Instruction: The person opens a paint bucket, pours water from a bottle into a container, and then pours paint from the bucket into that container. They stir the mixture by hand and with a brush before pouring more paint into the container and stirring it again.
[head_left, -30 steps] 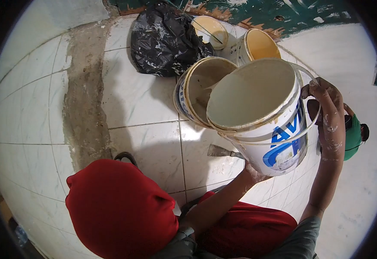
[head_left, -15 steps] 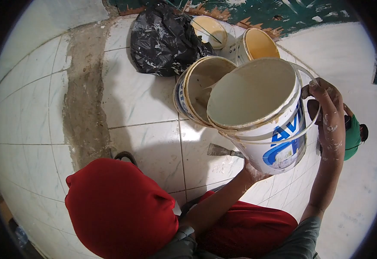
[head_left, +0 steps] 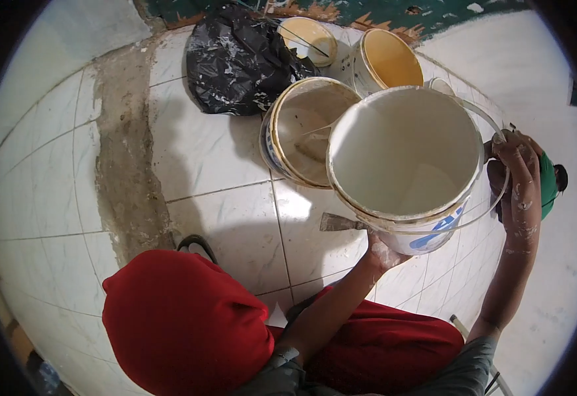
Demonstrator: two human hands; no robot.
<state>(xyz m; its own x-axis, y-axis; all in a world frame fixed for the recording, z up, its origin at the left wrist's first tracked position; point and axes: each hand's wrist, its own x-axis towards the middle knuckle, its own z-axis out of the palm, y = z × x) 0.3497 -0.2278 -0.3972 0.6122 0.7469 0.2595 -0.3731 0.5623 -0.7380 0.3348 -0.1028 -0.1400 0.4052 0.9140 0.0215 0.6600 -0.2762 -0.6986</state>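
**Clerk:** First item?

**Checker:** White plastic bucket with blue lettering point(head_left: 404, 152), held up off the white tiled floor point(head_left: 216, 158), mouth turned toward the camera.

**Clerk:** Grips?

**Checker:** Right hand point(head_left: 516, 165) closed around the bucket's thin handle at the rim. Left hand point(head_left: 384, 254) pressed under its base with the fingers hidden, so that grip cannot be told.

**Clerk:** Around that bucket?

**Checker:** Cream-stained round bucket point(head_left: 305, 132) just beside it, on the left. Yellow-lined bucket point(head_left: 384, 59) and crumpled black plastic bag point(head_left: 235, 56) beyond it. Metal scraper point(head_left: 338, 223) on the floor beneath it. Red-clothed knee point(head_left: 183, 323) nearer the camera.
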